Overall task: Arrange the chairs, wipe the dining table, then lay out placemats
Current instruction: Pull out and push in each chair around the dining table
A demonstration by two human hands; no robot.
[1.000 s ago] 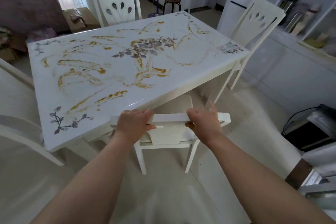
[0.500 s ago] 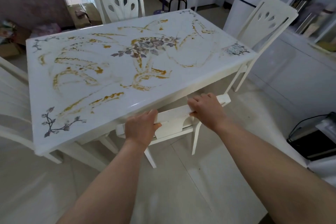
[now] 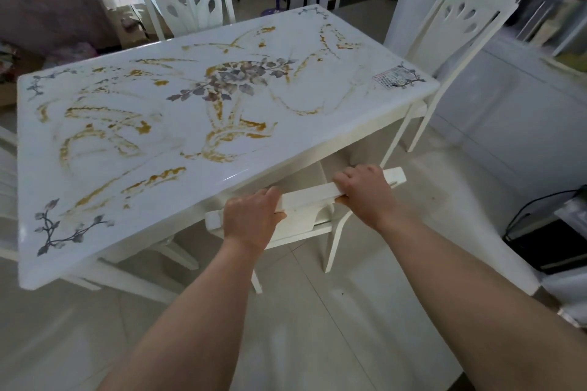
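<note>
White wooden chair [image 3: 305,197] stands at the near long side of the white glossy rectangular dining table [image 3: 133,149] w/ gold swirls & grey-purple flower print. The seat reaches under the tabletop, and the top rail is just below & beside the table edge. Left hand [image 3: 251,220] grips the rail's left part, fingers curled over the top, thumb on the near face. Right hand [image 3: 368,192] grips the right part, fingers wrapped over, w/ the rail end sticking out past it. Bare rail shows btwn the hands. Second white chair w/ teardrop cut-outs [image 3: 187,0] stands at the far side, a third like it [image 3: 457,22] at the right end. Small printed sticker [image 3: 392,78] sits on the table's right corner.
</note>
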